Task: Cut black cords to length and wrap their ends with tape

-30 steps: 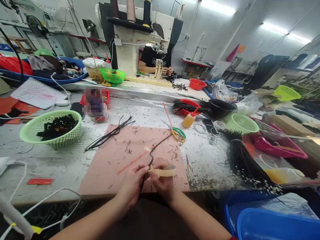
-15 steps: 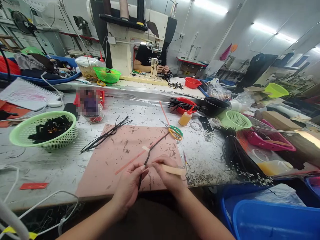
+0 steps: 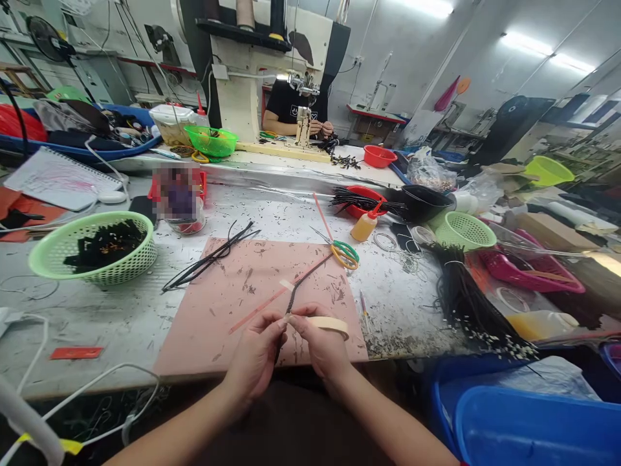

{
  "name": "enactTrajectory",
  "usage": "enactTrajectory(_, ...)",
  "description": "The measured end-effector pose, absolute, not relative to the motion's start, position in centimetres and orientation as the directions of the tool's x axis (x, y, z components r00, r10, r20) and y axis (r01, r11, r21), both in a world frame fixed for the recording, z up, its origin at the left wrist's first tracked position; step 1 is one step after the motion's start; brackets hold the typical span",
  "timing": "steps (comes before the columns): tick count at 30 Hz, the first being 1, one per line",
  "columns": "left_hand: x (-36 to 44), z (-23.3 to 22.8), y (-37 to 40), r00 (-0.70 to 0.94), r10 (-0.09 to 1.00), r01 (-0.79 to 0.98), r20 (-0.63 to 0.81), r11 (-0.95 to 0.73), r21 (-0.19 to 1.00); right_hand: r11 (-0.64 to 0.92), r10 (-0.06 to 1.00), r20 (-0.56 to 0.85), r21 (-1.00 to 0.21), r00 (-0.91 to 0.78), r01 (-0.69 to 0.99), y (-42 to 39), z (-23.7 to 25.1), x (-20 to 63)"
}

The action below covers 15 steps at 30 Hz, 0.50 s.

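Observation:
My left hand [image 3: 256, 353] pinches a thin black cord [image 3: 293, 296] near the front edge of a pink mat [image 3: 233, 304]. My right hand [image 3: 321, 343] meets it fingertip to fingertip and holds a roll of beige tape [image 3: 330, 323], whose end sits at the cord. The cord runs up and to the right across the mat toward green-handled scissors [image 3: 345, 252]. A thin pink stick [image 3: 259, 307] lies on the mat just beyond my fingers.
A bundle of black cords [image 3: 209, 259] lies at the mat's upper left. A green basket [image 3: 94, 249] stands at left, a yellow glue bottle [image 3: 365, 226] and another green basket [image 3: 466, 232] at right. A large black cord bundle [image 3: 473, 304] lies right. A person works at a machine [image 3: 295, 107] behind.
My right hand has turned the tape roll and brought it back against the cord, closing the small gap to my left fingers. The view shifted slightly.

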State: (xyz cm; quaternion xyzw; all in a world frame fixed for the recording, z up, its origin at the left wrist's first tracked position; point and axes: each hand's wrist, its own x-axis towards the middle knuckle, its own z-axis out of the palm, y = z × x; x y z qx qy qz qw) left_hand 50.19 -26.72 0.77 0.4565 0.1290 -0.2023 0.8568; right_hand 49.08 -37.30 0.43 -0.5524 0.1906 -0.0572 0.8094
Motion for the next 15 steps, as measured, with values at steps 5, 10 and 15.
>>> enactTrajectory(5, 50.17, 0.8, -26.79, 0.895, -0.216, 0.445, -0.391, 0.49, 0.749, 0.418, -0.293, -0.271, -0.899, 0.917, -0.132, -37.29, 0.25, 49.01)
enactTrajectory(10, 50.17, 0.82, -26.82, 0.902, -0.198, 0.432, -0.384, 0.462, 0.775, 0.423, -0.286, -0.271, -0.896, 0.919, -0.133, -37.28, 0.18, 49.02)
enactTrajectory(15, 50.24, 0.53, -26.48, 0.928, -0.178, 0.371, -0.327, 0.386, 0.844, 0.406, -0.254, -0.276, -0.9, 0.927, -0.157, -37.42, 0.16, 49.11)
